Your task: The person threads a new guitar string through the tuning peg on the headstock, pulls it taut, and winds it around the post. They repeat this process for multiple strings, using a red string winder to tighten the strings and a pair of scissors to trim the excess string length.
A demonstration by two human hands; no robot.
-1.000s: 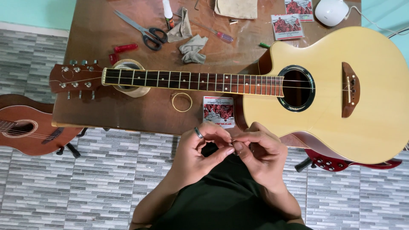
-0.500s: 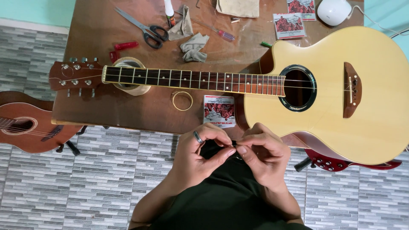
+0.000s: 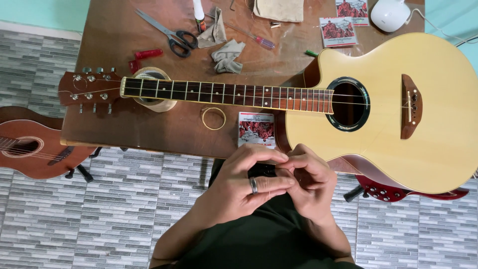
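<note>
My left hand (image 3: pixel 239 187), with a ring on one finger, and my right hand (image 3: pixel 311 184) meet in front of my chest, below the table edge. Their fingertips pinch a small, thin wire-like thing between them; it is mostly hidden and too small to identify for sure. Just beyond the hands lies a pale acoustic guitar (image 3: pixel 398 149) flat on the brown table (image 3: pixel 149 129), its dark neck (image 3: pixel 224 93) pointing left to the headstock (image 3: pixel 87 88). A red and white string packet (image 3: pixel 256 129) and a coiled string (image 3: pixel 213 118) lie near the table's front edge.
A tape roll (image 3: pixel 152 74) props the neck. Scissors (image 3: pixel 169 34), grey cloths (image 3: pixel 226 55), a screwdriver (image 3: pixel 254 37), more packets (image 3: pixel 337 31) and a white device (image 3: pixel 391 14) lie at the back. A brown guitar (image 3: pixel 30 149) stands left, a red one (image 3: pixel 398 189) below the table at the right.
My left hand has rolled over so its back and ring face up, its fingers curling over the right hand's fingertips. The hands stay together in the same place.
</note>
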